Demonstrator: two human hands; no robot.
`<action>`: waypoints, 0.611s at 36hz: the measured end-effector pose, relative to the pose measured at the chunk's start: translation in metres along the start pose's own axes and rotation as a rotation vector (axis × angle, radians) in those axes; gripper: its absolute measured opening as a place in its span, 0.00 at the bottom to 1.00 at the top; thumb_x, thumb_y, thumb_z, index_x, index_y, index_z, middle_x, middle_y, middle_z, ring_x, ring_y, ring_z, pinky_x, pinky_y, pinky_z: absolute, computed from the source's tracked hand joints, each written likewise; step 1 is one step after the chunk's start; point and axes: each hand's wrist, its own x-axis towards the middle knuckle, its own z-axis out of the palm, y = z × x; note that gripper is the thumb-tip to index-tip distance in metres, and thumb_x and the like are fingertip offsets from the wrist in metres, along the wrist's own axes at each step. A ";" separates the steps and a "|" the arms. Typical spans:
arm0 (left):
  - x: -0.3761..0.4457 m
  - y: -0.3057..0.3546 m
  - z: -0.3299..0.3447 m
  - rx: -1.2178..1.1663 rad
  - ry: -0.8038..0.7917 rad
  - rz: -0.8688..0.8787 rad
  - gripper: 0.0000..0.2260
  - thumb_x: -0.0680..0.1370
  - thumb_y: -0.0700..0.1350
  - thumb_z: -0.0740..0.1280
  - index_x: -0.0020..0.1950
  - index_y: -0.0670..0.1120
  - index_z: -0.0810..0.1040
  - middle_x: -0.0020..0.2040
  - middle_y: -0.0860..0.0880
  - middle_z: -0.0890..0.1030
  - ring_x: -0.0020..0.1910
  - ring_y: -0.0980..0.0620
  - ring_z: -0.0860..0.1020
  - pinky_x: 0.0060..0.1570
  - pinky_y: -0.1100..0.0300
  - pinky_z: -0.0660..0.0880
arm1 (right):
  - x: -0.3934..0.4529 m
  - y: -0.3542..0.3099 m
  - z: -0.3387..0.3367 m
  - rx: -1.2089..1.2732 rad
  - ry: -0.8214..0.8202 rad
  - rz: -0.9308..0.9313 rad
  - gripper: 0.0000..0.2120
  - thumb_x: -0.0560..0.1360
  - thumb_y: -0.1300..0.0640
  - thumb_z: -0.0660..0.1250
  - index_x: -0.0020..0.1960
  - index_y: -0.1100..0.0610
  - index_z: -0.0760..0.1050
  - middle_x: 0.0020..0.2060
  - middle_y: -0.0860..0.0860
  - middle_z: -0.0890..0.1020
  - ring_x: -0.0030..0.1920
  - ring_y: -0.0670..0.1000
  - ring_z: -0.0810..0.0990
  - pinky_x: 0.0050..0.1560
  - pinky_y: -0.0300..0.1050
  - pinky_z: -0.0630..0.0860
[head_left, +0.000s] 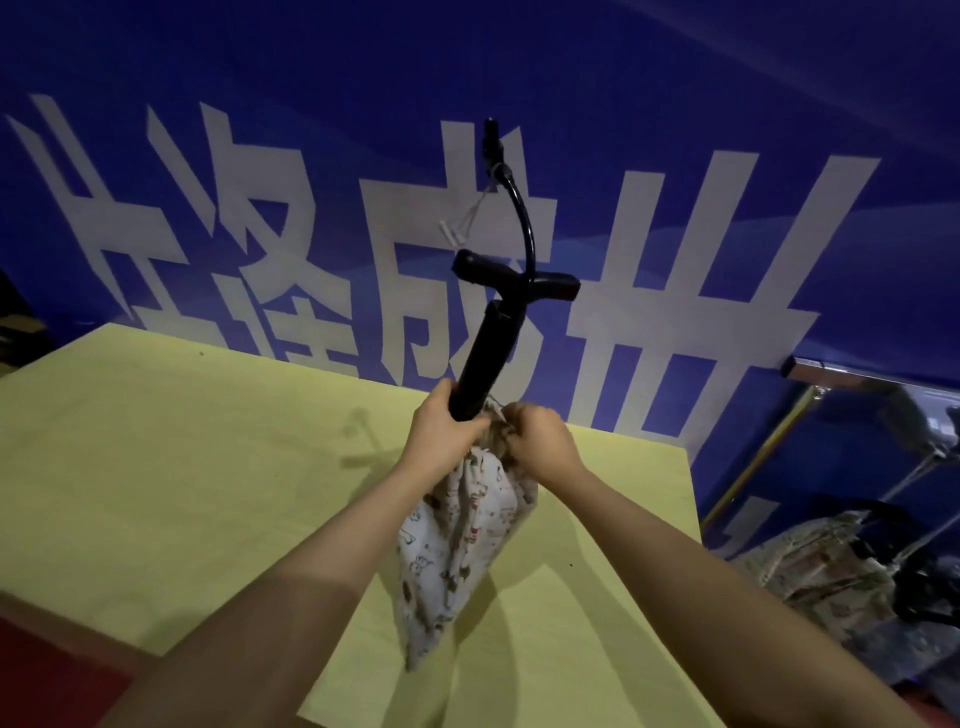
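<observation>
A black hand pump (480, 358) with a T-handle and a curved hose stands upright, its lower part inside a white patterned cloth bag (457, 551) held above the yellow-green table (182, 467). My left hand (441, 434) grips the pump's barrel and the bag's mouth together. My right hand (540, 436) pinches the bunched rim of the bag beside the barrel. The pump's base is hidden in the bag.
A blue banner (675, 156) with large white characters hangs behind the table. At the right, beyond the table's edge, lie a pile of similar patterned bags (815, 566), black items, and a metal rack (831, 374). A red floor strip (47, 675) shows at lower left.
</observation>
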 end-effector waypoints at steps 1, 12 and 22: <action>0.000 0.000 -0.001 0.005 0.012 0.026 0.12 0.73 0.42 0.70 0.54 0.46 0.71 0.45 0.52 0.76 0.42 0.56 0.74 0.36 0.68 0.68 | 0.001 -0.001 -0.001 0.057 -0.019 0.002 0.10 0.76 0.61 0.61 0.53 0.59 0.79 0.47 0.57 0.84 0.47 0.60 0.81 0.45 0.52 0.78; 0.008 -0.015 0.004 0.056 0.034 0.037 0.13 0.76 0.40 0.68 0.58 0.42 0.70 0.48 0.49 0.75 0.47 0.51 0.74 0.43 0.63 0.68 | -0.008 0.031 -0.031 0.284 -0.040 -0.003 0.11 0.76 0.54 0.67 0.44 0.62 0.81 0.36 0.54 0.82 0.39 0.54 0.78 0.39 0.50 0.73; 0.014 -0.026 0.017 0.146 -0.045 0.011 0.15 0.74 0.38 0.69 0.57 0.43 0.69 0.52 0.46 0.76 0.50 0.48 0.75 0.45 0.59 0.69 | -0.002 0.030 -0.042 0.516 0.002 0.074 0.11 0.79 0.62 0.59 0.52 0.62 0.81 0.42 0.54 0.82 0.38 0.47 0.76 0.37 0.36 0.72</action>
